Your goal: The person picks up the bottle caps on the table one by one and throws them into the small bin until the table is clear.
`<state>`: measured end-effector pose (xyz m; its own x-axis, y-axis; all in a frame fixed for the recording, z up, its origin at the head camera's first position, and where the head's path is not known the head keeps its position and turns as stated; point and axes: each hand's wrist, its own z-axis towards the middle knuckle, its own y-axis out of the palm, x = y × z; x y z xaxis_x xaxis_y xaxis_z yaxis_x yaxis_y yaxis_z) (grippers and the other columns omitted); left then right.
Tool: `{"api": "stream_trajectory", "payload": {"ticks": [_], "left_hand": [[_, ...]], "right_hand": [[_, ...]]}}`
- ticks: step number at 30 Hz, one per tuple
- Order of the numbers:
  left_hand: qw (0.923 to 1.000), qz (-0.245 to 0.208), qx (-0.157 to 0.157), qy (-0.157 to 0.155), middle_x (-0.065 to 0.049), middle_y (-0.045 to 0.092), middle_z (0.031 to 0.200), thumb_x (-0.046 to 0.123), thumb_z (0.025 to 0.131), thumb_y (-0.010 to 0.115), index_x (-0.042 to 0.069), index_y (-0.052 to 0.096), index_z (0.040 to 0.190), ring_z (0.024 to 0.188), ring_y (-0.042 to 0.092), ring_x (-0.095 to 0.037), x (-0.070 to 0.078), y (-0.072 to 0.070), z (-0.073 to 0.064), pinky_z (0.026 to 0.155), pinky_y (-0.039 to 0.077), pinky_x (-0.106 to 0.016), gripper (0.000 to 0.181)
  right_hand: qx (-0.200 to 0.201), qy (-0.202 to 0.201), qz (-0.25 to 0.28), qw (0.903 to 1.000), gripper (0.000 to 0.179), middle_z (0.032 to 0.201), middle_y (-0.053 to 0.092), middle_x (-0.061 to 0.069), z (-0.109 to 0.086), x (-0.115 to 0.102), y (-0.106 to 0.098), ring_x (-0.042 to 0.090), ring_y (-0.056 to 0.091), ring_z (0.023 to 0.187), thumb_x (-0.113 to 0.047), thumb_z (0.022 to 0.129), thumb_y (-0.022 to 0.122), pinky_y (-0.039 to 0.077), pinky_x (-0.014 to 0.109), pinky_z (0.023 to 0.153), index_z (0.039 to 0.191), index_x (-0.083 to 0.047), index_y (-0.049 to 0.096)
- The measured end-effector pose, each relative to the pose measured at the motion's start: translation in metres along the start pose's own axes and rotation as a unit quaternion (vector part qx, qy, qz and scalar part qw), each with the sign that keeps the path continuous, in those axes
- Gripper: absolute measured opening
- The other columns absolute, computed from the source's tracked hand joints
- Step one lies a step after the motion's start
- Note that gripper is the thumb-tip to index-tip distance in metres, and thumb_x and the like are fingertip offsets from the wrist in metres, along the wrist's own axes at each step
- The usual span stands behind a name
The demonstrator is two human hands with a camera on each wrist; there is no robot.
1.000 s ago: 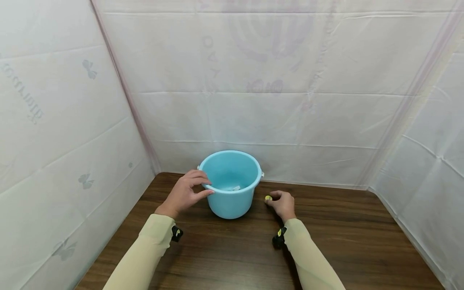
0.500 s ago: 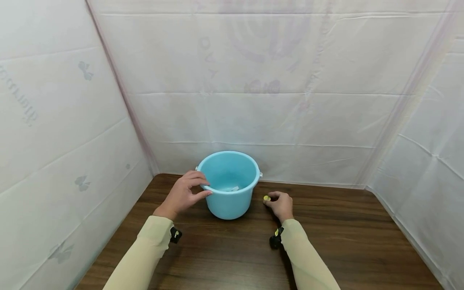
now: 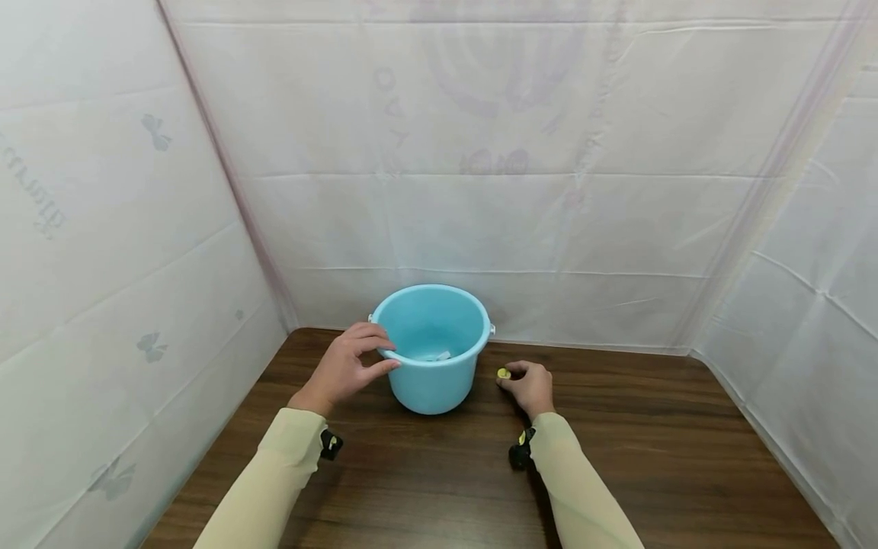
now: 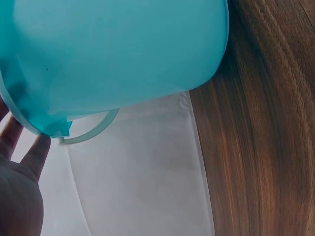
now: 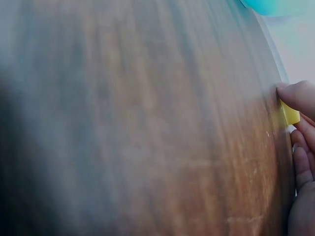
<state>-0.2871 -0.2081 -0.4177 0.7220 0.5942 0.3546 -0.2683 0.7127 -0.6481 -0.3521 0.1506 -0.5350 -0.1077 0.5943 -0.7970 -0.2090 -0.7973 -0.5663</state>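
Note:
A light-blue plastic bucket stands upright on the wooden table near the back wall. My left hand holds its rim at the left side, with the thumb outside and the fingers over the edge. In the left wrist view, fingertips grip the rim near the pale bucket handle. To the right of the bucket, my right hand pinches a small yellow round piece between thumb and fingers, low at the tabletop. The right wrist view shows this yellow piece right at the table surface, partly hidden by the thumb.
Inside the bucket, at its bottom, lies a small whitish item. White sheeting hangs behind the table and along both sides. The table's back edge runs close behind the bucket.
Both hands keep their places and their holds. The whole head view has shifted slightly, with the scene moving a little to the left.

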Motion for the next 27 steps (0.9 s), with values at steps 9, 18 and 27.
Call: {"api": "stream_trajectory", "payload": {"ticks": [9, 18, 27], "left_hand": [[1.0, 0.003, 0.001, -0.001, 0.005, 0.073, 0.105, 0.024, 0.079, 0.09, 0.017, 0.081, 0.096, 0.112, 0.063, -0.021, -0.0011, -0.0014, 0.0005, 0.11, 0.05, -0.051, 0.021], [1.0, 0.002, -0.002, -0.005, 0.005, 0.073, 0.106, 0.025, 0.079, 0.09, 0.02, 0.08, 0.096, 0.113, 0.062, -0.02, -0.0009, -0.0012, 0.0002, 0.109, 0.051, -0.051, 0.021], [1.0, 0.009, -0.004, 0.0, 0.005, 0.073, 0.106, 0.026, 0.079, 0.091, 0.018, 0.08, 0.096, 0.112, 0.062, -0.019, -0.0018, -0.0001, 0.0007, 0.109, 0.052, -0.051, 0.022]], "right_hand": [[-0.007, -0.001, 0.0, 1.0, 0.032, 0.105, 0.078, 0.01, 0.0029, 0.0004, 0.0001, 0.028, 0.071, 0.102, -0.016, 0.079, 0.09, 0.06, 0.047, 0.09, 0.107, -0.006, 0.079], [-0.011, 0.01, 0.001, 0.9999, 0.032, 0.106, 0.077, 0.011, 0.0016, -0.0022, -0.0014, 0.028, 0.07, 0.105, -0.015, 0.08, 0.089, 0.059, 0.048, 0.093, 0.108, -0.006, 0.079], [-0.011, 0.017, 0.007, 0.9998, 0.032, 0.106, 0.077, 0.011, 0.0003, -0.001, -0.0029, 0.029, 0.069, 0.105, -0.016, 0.08, 0.09, 0.058, 0.048, 0.093, 0.108, -0.006, 0.079]]}}
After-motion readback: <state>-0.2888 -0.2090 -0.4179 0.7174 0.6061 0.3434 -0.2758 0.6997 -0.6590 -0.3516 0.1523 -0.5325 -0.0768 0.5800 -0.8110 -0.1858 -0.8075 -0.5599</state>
